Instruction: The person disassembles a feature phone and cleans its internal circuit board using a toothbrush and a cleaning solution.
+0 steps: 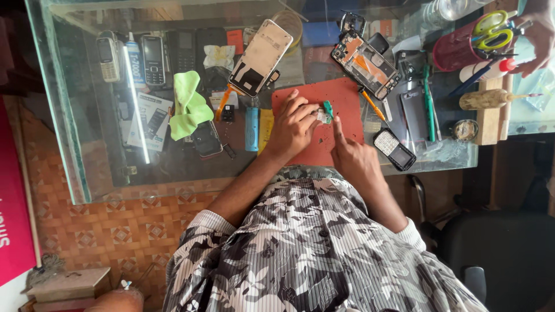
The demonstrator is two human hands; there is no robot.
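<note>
My left hand rests on a red work mat and pinches a small green-and-white electronic part. My right hand comes in from below, its forefinger stretched up to touch that same part. Beyond the mat lie an opened phone showing its inner frame and a white phone back shell. An orange-handled screwdriver lies at the mat's right edge.
The glass counter holds several old keypad phones, a green cloth, a blue battery, a small black phone, a red cup with scissors. Another person's hand reaches in top right. A black chair stands lower right.
</note>
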